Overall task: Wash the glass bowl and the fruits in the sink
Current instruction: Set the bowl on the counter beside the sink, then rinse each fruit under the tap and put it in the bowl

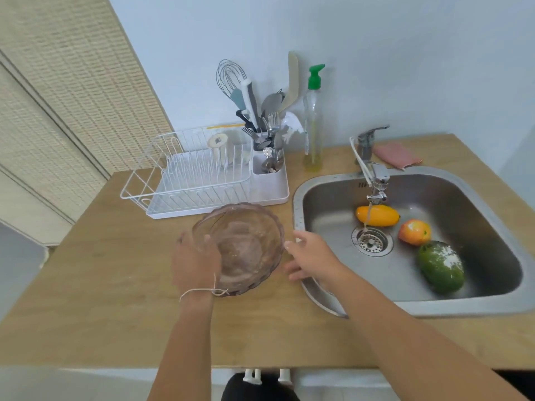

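Two hands: both ours, at centre frame, bowl between them and the sink to the right.
Bowl: glass bowl [246,247] sits centre frame on the tabletop [115,285], tilted up on its near-left side, just left of the sink [298,204] rim. Looks wet or smeared inside.
Left hand: left hand [195,264] has its fingers curled over the bowl's left rim, thumb inside, gripping it one-handed.
Right hand: right hand [311,259] hovers over the sink's left rim, fingers spread and holding nothing, close to the bowl's right edge; we can't tell if a fingertip touches it.
Fruit: three pieces in the basin, right of frame: yellow fruit [377,216] under the tap [376,180], red-orange fruit [414,232] beside it, green fruit [441,266] nearest us with white foam or glare on top.
Water: a thin stream runs onto the yellow fruit, near the drain [372,241].
Risk 1: single-rim grip on wet glass. We judge it could slip or rotate out during the lift; a second hand under the right edge would fix that.
Risk 2: steel rim sits right in the bowl's path. Clipping it could chip the scalloped edge.
Risk 3: basin floor is crowded. Setting the bowl down on fruit would leave it rocking.
Risk 4: water hitting a tilted bowl would splash onto the tabletop.
Risk 5: dish rack [202,175] sits just behind the bowl, upper centre; a wide swing could knock it.
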`<control>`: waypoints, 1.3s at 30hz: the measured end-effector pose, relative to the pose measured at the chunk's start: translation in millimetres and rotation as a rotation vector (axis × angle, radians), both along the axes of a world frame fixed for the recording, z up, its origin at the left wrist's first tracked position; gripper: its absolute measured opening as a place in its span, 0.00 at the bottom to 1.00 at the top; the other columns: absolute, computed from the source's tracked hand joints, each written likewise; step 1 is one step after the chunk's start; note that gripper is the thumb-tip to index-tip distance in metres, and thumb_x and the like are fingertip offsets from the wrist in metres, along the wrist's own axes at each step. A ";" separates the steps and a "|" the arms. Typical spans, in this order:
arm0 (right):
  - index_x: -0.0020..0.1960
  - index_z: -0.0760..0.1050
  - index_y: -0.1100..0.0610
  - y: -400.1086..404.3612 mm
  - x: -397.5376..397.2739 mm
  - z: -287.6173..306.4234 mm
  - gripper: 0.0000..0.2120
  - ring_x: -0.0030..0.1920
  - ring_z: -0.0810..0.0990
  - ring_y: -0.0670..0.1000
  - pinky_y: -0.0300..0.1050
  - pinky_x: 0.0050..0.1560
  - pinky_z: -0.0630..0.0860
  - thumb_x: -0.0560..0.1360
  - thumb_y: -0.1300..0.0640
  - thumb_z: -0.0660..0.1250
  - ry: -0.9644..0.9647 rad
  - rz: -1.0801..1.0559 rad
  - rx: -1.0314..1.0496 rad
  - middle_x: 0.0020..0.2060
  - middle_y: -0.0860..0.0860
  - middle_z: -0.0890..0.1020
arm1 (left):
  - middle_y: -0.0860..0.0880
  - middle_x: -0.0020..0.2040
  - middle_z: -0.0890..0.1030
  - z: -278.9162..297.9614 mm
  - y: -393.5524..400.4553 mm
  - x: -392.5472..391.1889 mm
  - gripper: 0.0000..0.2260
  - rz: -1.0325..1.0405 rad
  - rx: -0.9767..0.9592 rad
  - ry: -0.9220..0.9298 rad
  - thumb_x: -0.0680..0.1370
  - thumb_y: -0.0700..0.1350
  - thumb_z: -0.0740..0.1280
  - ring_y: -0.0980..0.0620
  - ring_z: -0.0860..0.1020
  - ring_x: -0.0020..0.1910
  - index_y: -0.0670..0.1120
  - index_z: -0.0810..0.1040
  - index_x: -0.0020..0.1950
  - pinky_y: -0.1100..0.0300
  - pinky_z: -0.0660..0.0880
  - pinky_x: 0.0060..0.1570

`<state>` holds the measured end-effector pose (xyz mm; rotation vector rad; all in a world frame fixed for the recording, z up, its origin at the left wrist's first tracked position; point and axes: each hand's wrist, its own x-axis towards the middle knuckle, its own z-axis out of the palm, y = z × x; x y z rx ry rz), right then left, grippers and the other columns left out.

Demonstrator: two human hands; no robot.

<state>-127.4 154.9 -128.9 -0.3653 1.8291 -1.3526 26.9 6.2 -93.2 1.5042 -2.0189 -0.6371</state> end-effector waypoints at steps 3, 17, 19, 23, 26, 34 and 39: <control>0.68 0.77 0.54 31.3 -26.3 -8.3 0.16 0.41 0.84 0.53 0.59 0.47 0.85 0.80 0.55 0.64 0.184 -0.118 0.004 0.49 0.53 0.84 | 0.42 0.68 0.75 -2.7 54.7 -40.4 0.21 -0.286 -0.196 0.131 0.80 0.48 0.64 0.45 0.71 0.69 0.40 0.74 0.71 0.60 0.62 0.69; 0.74 0.66 0.55 218.2 -153.8 -52.1 0.28 0.67 0.69 0.66 0.59 0.65 0.70 0.77 0.50 0.67 0.607 -0.338 0.873 0.69 0.61 0.69 | 0.42 0.67 0.75 -97.6 202.5 -188.6 0.26 -0.941 0.079 -0.135 0.79 0.51 0.62 0.42 0.73 0.66 0.42 0.68 0.75 0.49 0.70 0.67; 0.77 0.60 0.56 216.1 -166.1 -60.1 0.35 0.70 0.67 0.66 0.59 0.67 0.69 0.77 0.47 0.70 0.522 -0.284 0.907 0.71 0.63 0.66 | 0.42 0.67 0.74 -104.1 199.6 -194.3 0.25 -0.942 0.115 -0.149 0.79 0.50 0.63 0.42 0.72 0.66 0.43 0.68 0.75 0.50 0.70 0.67; 0.82 0.43 0.54 211.4 -179.5 -86.6 0.57 0.71 0.68 0.68 0.61 0.69 0.70 0.70 0.45 0.79 0.324 -0.187 0.946 0.74 0.64 0.60 | 0.43 0.69 0.72 -113.6 195.5 -201.8 0.24 -0.918 0.213 -0.129 0.81 0.48 0.64 0.45 0.71 0.69 0.44 0.68 0.76 0.55 0.65 0.70; 0.82 0.42 0.55 207.0 -185.1 -92.7 0.58 0.66 0.73 0.69 0.60 0.66 0.75 0.68 0.48 0.80 0.282 -0.180 0.953 0.73 0.64 0.58 | 0.44 0.70 0.73 -116.8 191.4 -206.2 0.22 -0.868 0.293 -0.087 0.81 0.46 0.64 0.47 0.71 0.69 0.44 0.69 0.75 0.60 0.63 0.69; 0.69 0.63 0.45 181.8 -160.3 -92.4 0.55 0.60 0.78 0.58 0.60 0.54 0.83 0.45 0.44 0.82 0.089 -0.236 0.458 0.63 0.53 0.75 | 0.49 0.66 0.77 -122.4 182.9 -220.2 0.21 -0.717 0.613 0.020 0.82 0.53 0.59 0.48 0.78 0.62 0.48 0.70 0.73 0.55 0.72 0.64; 0.72 0.62 0.43 138.9 -144.0 -88.0 0.52 0.63 0.78 0.54 0.58 0.60 0.81 0.54 0.43 0.83 0.154 -0.354 0.079 0.66 0.52 0.73 | 0.47 0.55 0.82 -118.9 179.2 -226.8 0.12 -0.650 0.784 0.294 0.80 0.49 0.60 0.46 0.82 0.54 0.53 0.80 0.58 0.42 0.81 0.55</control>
